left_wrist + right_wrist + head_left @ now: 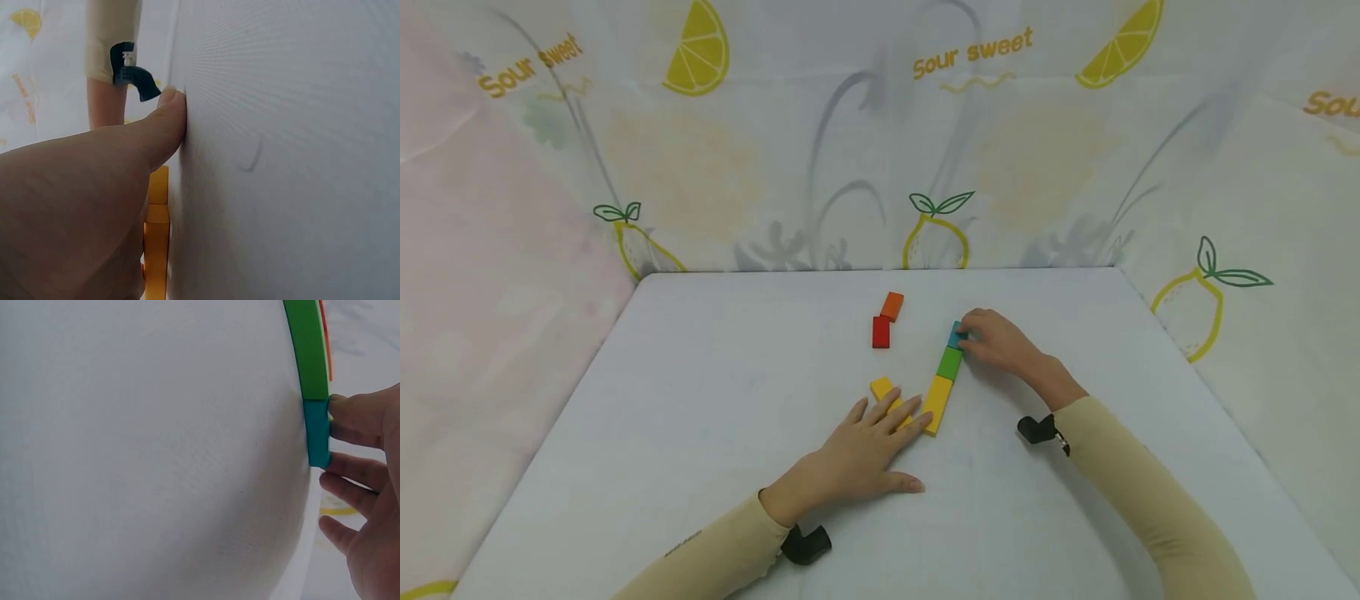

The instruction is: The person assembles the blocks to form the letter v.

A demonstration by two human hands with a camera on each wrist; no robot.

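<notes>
A slanting row on the white table runs from a yellow block (937, 405) through a green block (950, 364) to a blue block (954, 335) at the far end. My right hand (1000, 340) pinches the blue block between thumb and fingers, which the right wrist view shows at the block (317, 432). My left hand (863, 454) lies spread, its fingers straight. Its fingertips rest on a second yellow block (882, 387), partly covered by them, and touch the near yellow block of the row. Those two yellow blocks form a V at their near ends.
Beyond the left hand, a red block (881, 332) and an orange block (892, 306) lie corner to corner. The white table (715, 358) ends at a lemon-printed cloth (820, 167) behind and at the sides. A black wrist camera (1037, 429) hangs under the right sleeve.
</notes>
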